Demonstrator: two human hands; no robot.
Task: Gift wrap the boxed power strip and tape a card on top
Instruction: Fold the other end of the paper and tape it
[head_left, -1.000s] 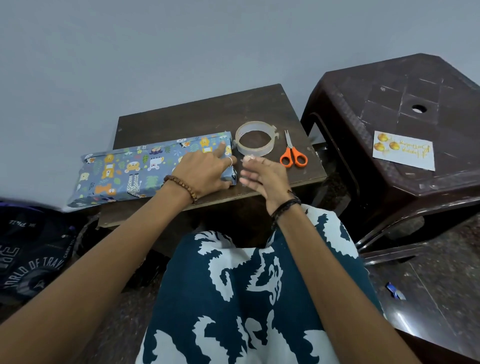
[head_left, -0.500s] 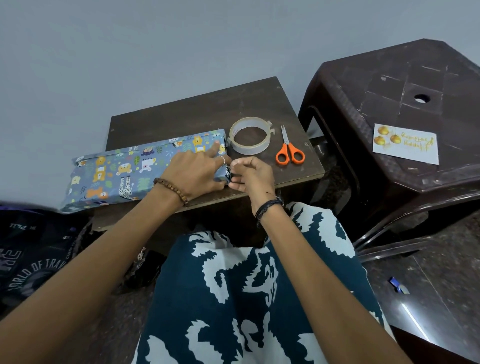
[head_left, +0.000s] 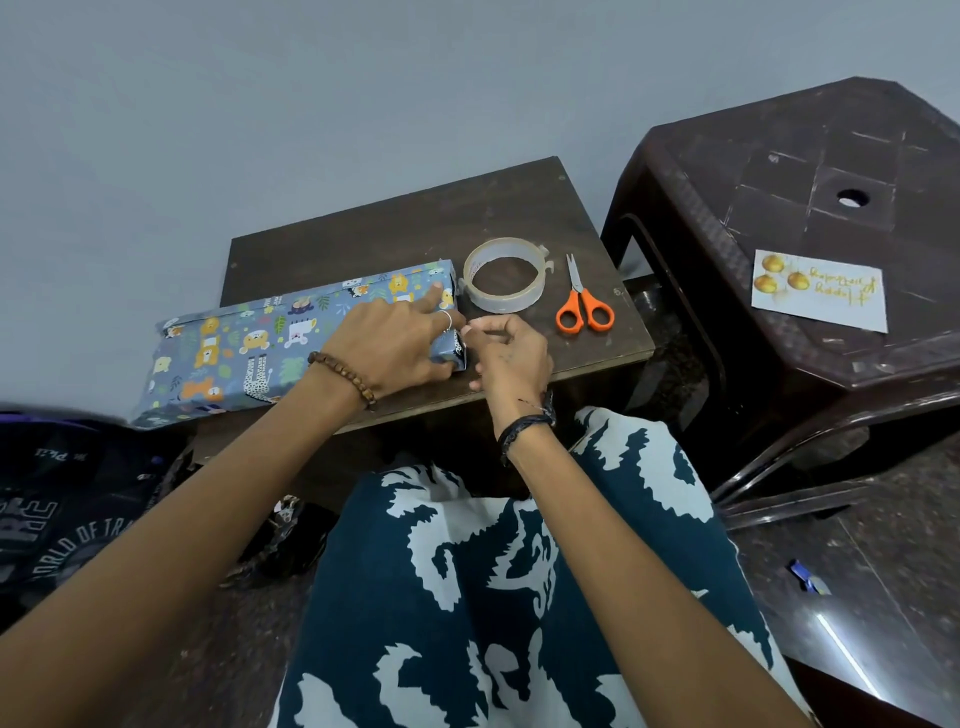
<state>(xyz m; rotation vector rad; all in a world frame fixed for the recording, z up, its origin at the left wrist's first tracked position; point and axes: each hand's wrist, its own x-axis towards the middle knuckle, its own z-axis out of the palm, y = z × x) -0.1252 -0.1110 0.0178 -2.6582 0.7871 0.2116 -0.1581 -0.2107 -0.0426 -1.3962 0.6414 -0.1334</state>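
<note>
Right hand (head_left: 511, 353) has closed in from open-palmed a second ago to a pinch at the right end of the wrapped box (head_left: 291, 343); thumb and forefinger look pressed on something small at the end flap, probably a tape strip, can't confirm. Left hand (head_left: 395, 345) is unchanged: fingers spread flat on the box's top near that end, forefinger extended, pressing down, gripping nothing. Box lies along the small wooden table (head_left: 415, 228), left end overhanging the edge. Tape roll (head_left: 503, 283) sits just beside the box's right end, orange scissors (head_left: 583, 306) next to it.

Progress estimate: body wrapped, right end flap being sealed now; left end's state not readable. Card (head_left: 821, 290) lies untouched on the plastic stool (head_left: 779, 171), well apart, so the card step remains.
</note>
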